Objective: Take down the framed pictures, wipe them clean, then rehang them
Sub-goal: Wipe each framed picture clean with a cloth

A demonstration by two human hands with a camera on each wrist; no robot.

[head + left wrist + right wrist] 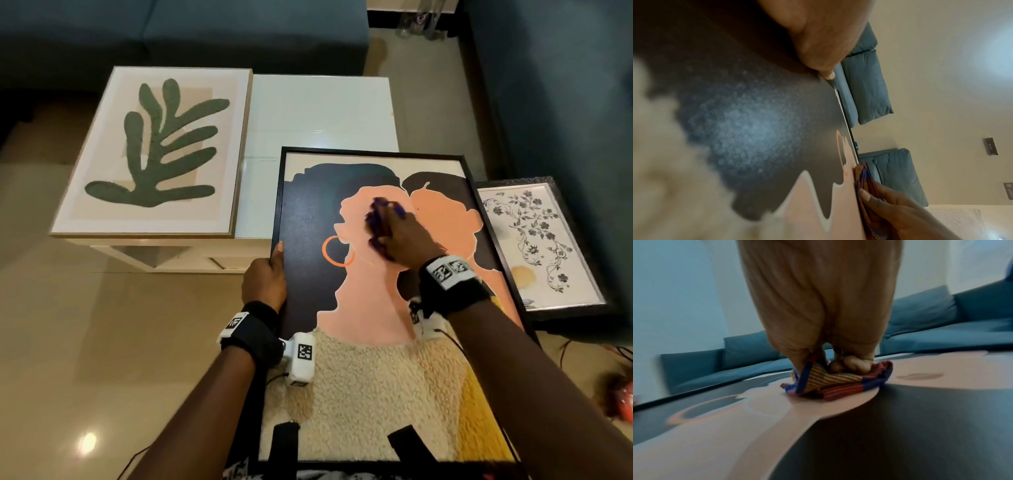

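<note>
On portrait picture, right fingers bunching cloth

Three framed pictures show, namely a leaf print, a portrait of two faces and a floral print, plus one striped cloth, one white counter and two hands.

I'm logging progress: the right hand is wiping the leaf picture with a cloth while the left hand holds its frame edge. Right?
Not quite. The right hand wipes the portrait picture with the cloth, as the head view shows; the left hand holds that frame's edge. The leaf picture lies untouched.
</note>
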